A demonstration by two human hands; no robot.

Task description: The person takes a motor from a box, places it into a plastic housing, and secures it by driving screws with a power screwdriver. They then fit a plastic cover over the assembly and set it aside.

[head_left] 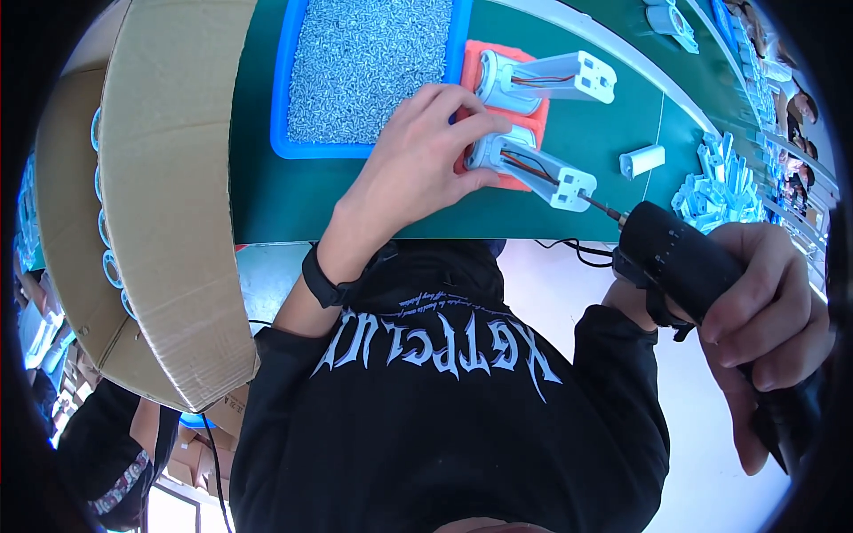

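Note:
My left hand [425, 151] is closed round the round end of the nearer white plastic housing [562, 184], which has thin wires inside its open arm. My right hand [769, 311] grips a black electric screwdriver [666, 244]. Its bit meets the free end of that housing; whether a screw sits there is too small to tell. Beyond it, a second similar white housing [586, 75] with wires lies in the same orange-red holder [531, 120]. The palm side of my left hand and part of the nearer housing's round end are hidden.
A blue tray [281, 115] full of small screws stands left of the holder on the green table [293, 200]. A large cardboard box [173, 178] rises at the left. To the right lie a small white part [641, 161] and a pile of white parts [720, 186]. Other people are partly visible.

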